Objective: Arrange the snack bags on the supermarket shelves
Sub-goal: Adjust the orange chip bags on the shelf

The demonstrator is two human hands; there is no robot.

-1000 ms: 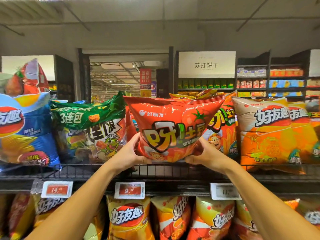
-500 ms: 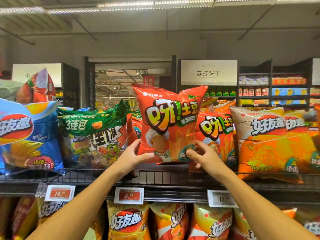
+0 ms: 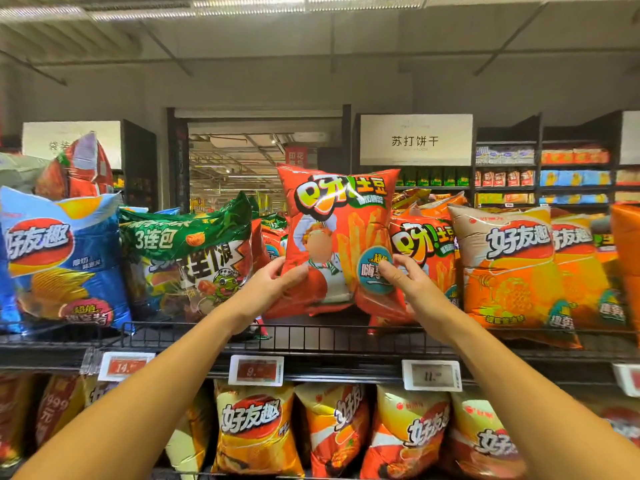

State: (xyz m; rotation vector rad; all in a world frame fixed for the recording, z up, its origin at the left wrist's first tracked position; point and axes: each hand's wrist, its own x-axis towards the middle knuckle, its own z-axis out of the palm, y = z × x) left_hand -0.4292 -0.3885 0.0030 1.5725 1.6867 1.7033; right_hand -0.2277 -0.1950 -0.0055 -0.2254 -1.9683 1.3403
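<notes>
**A:** Head view, the only one. Where's the bag?

**B:** Centre of the frame. The red snack bag (image 3: 337,237) stands upright, long axis vertical, its bottom edge low over the wire shelf (image 3: 346,337); I can't tell whether it touches the deck. Both hands are on its lower half.

**A:** Holding how?

**B:** The left hand (image 3: 273,284) grips the lower left edge, thumb on the front face, fingers hidden behind. The right hand (image 3: 407,275) pinches the lower right edge, thumb across the blue round label, fingers curled at the side. Both arms come up from the bottom corners, and neither hand looks clearly nearer.

**A:** And the slot?

**B:** The bag lies straight ahead of the hands. Just right of centre, a matching red bag (image 3: 424,258) stands behind its right edge. Left of centre, the green multipack (image 3: 187,258) leans, with a gap between it and the held bag showing more red bags deeper in. That gap is the open room.

**A:** Edges to mind?

**B:** The low wire rail along the shelf front, under both wrists. I'd judge the base must settle behind it, then push back, keeping the bag vertical so it doesn't flop forward. The orange honey bag (image 3: 509,265), right of frame, is well apart.
</notes>
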